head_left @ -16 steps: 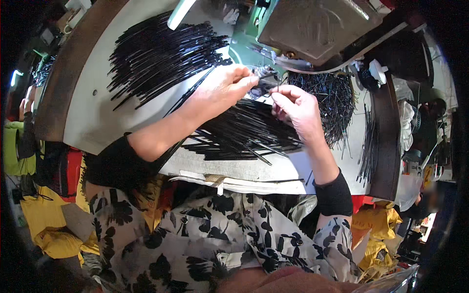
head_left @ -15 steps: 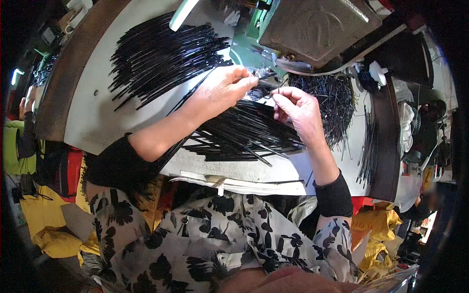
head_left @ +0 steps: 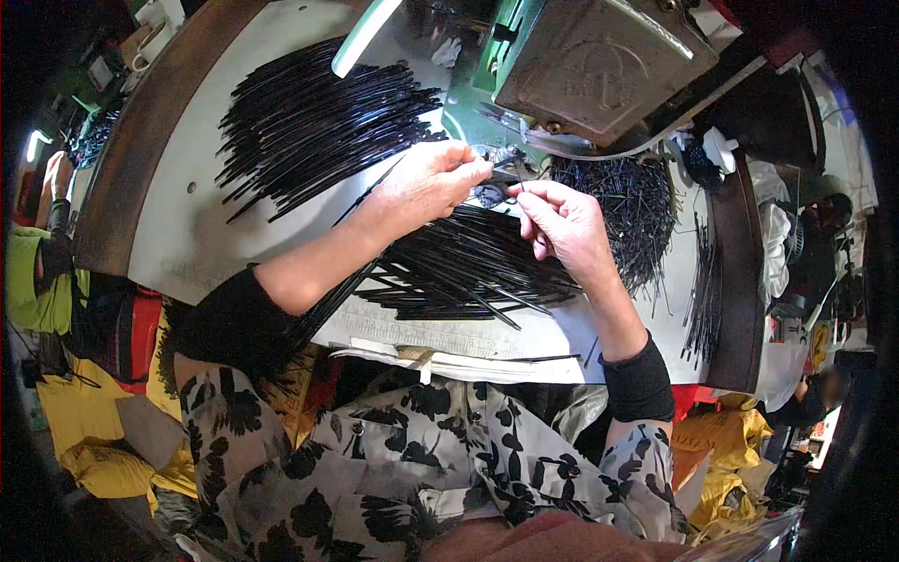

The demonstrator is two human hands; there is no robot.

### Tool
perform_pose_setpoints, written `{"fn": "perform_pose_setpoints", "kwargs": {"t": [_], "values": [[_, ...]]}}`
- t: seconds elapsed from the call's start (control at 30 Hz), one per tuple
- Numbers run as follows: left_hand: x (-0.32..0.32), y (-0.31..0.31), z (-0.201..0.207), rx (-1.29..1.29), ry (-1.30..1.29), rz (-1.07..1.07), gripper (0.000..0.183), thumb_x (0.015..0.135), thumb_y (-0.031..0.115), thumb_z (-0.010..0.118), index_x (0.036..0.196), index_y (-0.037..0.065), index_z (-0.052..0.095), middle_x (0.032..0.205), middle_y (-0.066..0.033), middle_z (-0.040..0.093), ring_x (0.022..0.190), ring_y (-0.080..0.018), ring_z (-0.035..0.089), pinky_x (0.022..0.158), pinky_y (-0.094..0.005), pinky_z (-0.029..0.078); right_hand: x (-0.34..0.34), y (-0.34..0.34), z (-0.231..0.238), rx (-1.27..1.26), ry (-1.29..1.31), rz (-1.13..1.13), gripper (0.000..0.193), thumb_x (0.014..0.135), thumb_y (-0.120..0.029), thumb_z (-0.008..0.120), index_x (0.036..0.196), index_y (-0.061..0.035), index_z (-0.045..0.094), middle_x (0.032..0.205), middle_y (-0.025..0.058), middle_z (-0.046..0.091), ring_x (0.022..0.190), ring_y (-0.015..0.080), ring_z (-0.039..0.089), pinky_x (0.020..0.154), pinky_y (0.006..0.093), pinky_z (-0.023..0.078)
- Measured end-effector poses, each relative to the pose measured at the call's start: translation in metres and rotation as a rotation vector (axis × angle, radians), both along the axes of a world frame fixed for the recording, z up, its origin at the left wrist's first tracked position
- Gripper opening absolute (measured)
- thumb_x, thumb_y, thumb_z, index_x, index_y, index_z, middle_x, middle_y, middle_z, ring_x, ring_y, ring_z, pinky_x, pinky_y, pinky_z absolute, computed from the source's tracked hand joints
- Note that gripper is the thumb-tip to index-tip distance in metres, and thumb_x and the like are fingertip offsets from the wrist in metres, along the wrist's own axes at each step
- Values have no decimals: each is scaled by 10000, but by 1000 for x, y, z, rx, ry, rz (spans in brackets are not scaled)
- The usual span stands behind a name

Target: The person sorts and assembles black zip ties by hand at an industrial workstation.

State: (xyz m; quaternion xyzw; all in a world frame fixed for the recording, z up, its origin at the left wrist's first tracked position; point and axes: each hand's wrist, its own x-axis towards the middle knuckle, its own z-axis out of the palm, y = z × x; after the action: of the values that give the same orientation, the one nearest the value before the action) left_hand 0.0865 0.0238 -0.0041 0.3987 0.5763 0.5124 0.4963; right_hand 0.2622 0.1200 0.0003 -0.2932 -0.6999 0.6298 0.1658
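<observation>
My left hand pinches a slim black strip, its tip poking out past the fingers toward the machine. Long black strips also run from under that forearm up toward the hand. Just right of it, my right hand has thumb and index finger closed on a thin black piece, with the other fingers curled. A small gap separates the two hands. Below them lies a loose pile of black strips. The working part of the machine behind the fingertips is too cluttered to make out.
A neat bundle of black strips lies at the far left. On the right are a tangled heap of thin black pieces and a few strips by the table's dark edge. A lit tube lamp hangs above.
The view has shifted slightly, so the table sits a little lower. Both hands keep their pinch; the right fingertips have drawn slightly left and down, and the left barely moves.
</observation>
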Motion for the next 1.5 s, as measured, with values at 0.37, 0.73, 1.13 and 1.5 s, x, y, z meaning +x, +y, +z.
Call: {"fn": "perform_pose_setpoints", "kwargs": {"t": [0.37,0.73,1.13,1.5], "values": [[-3,8,5,-4,8,-9,199,882,256,557,889,58,533,571,63,353,462,-15,284,389,-177,204,-3,7,5,-44,1,-9,221,882,-174,546,998,4,610,623,1,560,439,30,448,396,163,362],[-17,14,4,-7,-39,-103,202,871,256,572,872,58,529,562,79,330,451,-10,274,374,-181,180,-10,13,6,-95,-14,-18,239,875,-189,559,1010,3,602,611,-1,552,428,24,437,385,155,349],[8,14,-3,205,616,-23,317,829,297,533,851,-6,625,682,-162,598,610,-247,573,609,-341,445,8,27,-14,-462,553,-430,180,841,-133,593,966,-3,590,739,45,588,614,118,553,522,230,472],[-20,-8,14,255,1404,24,194,779,241,563,682,79,604,648,-97,599,628,-270,615,573,-362,502,8,26,-16,-299,428,-398,191,878,-208,568,910,-21,595,802,57,614,705,134,612,629,250,529]]}}
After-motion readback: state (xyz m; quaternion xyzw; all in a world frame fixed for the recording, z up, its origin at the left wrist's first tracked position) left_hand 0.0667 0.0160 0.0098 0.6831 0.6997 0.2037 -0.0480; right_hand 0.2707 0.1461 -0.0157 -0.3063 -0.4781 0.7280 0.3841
